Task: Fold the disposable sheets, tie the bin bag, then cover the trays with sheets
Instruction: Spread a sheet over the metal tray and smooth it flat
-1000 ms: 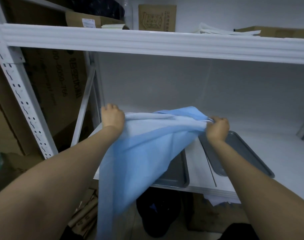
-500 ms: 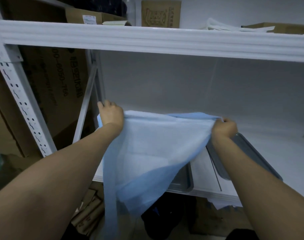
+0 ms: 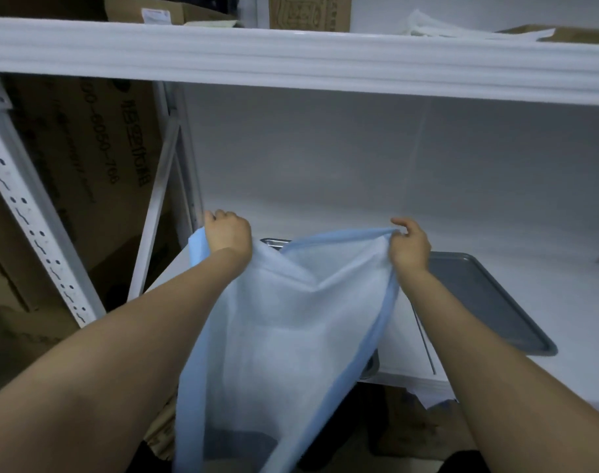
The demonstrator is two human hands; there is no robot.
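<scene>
The left grey metal tray (image 3: 274,241) is being almost wholly hidden by the thin pale-blue disposable sheet (image 3: 284,322), whose lower end is being cut off by the bottom edge, blurred

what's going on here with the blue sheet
A person is holding a blue sheet by its top edge, left hand at one corner and right hand at the other, spread above the left tray on the white shelf. Most of the sheet hangs down over the shelf's front edge, so that tray is not yet covered properly. The right tray beside it lies bare.
</scene>
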